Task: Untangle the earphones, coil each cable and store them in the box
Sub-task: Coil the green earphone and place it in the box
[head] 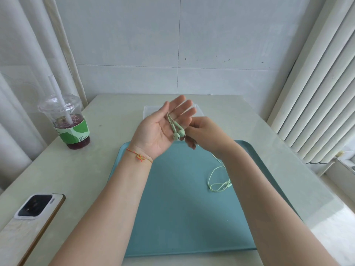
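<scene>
My left hand [161,127] is raised palm up over the far edge of the teal tray [172,208], fingers straight. Two light green earbuds [177,133] hang across its palm, their thin stems running up between the fingers. My right hand [201,133] is just to the right, fingers curled, pinching the green cable beside the earbuds. The rest of the green cable [217,181] trails down under my right forearm and lies in loose loops on the tray. A clear plastic box [151,111] sits on the table behind my hands, mostly hidden by them.
A plastic cup with a straw and green sleeve [67,123] stands at the left of the pale table [96,160]. A phone [32,212] lies face down near the front left edge. A tiled wall is behind, a white radiator [317,93] at right.
</scene>
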Motion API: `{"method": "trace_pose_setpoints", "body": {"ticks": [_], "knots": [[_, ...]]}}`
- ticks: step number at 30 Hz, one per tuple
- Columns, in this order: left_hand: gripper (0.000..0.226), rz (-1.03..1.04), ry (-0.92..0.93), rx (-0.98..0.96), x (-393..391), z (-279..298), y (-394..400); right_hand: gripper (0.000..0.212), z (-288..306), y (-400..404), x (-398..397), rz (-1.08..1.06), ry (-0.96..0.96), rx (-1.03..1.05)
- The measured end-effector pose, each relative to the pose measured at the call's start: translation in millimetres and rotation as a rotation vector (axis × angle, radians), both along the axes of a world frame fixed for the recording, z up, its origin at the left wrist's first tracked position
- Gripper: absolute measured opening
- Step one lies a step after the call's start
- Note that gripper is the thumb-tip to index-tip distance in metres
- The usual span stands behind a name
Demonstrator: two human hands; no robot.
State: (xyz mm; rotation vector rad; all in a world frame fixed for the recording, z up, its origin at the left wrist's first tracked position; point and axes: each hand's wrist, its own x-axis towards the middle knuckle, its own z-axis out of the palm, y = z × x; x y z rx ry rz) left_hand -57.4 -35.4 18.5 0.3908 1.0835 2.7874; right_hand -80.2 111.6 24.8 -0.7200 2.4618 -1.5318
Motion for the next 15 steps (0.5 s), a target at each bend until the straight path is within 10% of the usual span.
{"method": "trace_pose_setpoints", "body": {"ticks": [15], "knots": [[0.036,0.181,0.015,-0.028,-6.5,-3.3,-1.6,0.027,-4.4,-10.0,2.9,-0.014,-0.010,0.078]]}}
